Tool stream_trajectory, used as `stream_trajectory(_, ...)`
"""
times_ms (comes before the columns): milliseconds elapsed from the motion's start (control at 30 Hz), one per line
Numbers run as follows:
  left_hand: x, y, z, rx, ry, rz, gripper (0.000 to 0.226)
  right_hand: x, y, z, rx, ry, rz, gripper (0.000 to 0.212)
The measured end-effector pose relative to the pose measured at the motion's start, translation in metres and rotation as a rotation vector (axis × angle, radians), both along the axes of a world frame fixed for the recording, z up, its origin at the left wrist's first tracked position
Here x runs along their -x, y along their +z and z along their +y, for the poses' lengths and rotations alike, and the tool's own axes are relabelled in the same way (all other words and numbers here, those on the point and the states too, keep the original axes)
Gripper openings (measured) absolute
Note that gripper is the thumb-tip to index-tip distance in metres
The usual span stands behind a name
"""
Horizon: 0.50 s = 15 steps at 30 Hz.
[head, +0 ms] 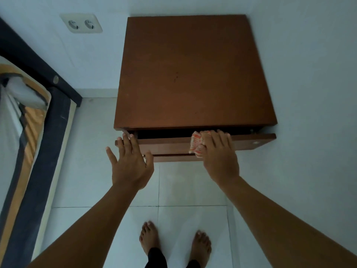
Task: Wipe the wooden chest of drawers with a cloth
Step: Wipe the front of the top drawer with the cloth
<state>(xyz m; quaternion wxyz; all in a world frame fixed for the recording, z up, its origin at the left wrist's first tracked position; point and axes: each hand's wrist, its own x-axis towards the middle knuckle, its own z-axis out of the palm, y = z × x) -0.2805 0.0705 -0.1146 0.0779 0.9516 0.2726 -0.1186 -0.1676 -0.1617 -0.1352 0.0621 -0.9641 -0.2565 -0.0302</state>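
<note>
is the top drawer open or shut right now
Open, partly: the top drawer front stands out from the chest, a dark gap showing behind it.

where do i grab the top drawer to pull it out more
Grip the drawer front by its top edge, from above, fingers hooked into the gap behind it. It stands ajar, leaving that edge bare between the left hand and the cloth.

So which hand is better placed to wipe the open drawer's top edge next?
Right: the right hand holds the cloth on the drawer edge; the left hand is bare.
</note>
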Motion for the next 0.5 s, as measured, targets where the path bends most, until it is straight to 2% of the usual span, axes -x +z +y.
stream_trajectory(100, -0.002, -0.002, 0.0, -0.008, -0.004, 0.025, 0.082, -0.018, -0.002, -0.05, -0.003, -0.071, -0.056, 0.041)
stream_trajectory(233, -0.001, -0.002, 0.004, -0.013, -0.011, 0.029, 0.084, -0.041, -0.003, -0.101, -0.014, -0.25, -0.032, 0.048)
stream_trajectory(367, -0.001, -0.006, 0.007, -0.032, -0.023, 0.019, 0.084, -0.043, -0.006, -0.113, -0.025, -0.25, -0.043, 0.045)
stream_trajectory(500, -0.001, -0.011, 0.009, -0.042, -0.029, 0.006, 0.083, -0.041, -0.011, -0.113, -0.048, -0.233, -0.072, 0.055)
